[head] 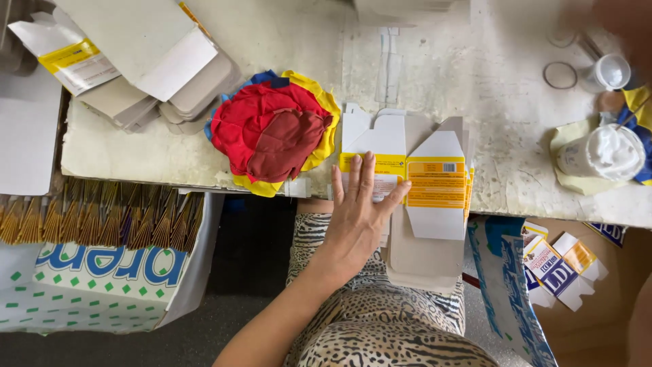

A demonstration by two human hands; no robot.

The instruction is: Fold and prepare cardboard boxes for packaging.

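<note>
Left hand (358, 212) has an open grip, with the fingers spread flat and pressing on the flattened white-and-yellow carton (407, 183). This carton lies at the near edge of the worn white desk (475, 88), partly hanging over it. Just to its left sits a pile of red, yellow and blue cloths (272, 129). A blurred hand, maybe the right one, shows at the top right corner (621, 20); its grip I cannot tell.

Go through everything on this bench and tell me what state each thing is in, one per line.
Left hand: flat, fingers spread, pressing the carton blanks.
Right hand: out of view.
Carton blanks: unfolded, stacked flat at the table edge.
Rag pile: crumpled, layered red, yellow, blue.
Paste tub: open, white paste showing.
Grey card stack: flat, fanned.
</note>
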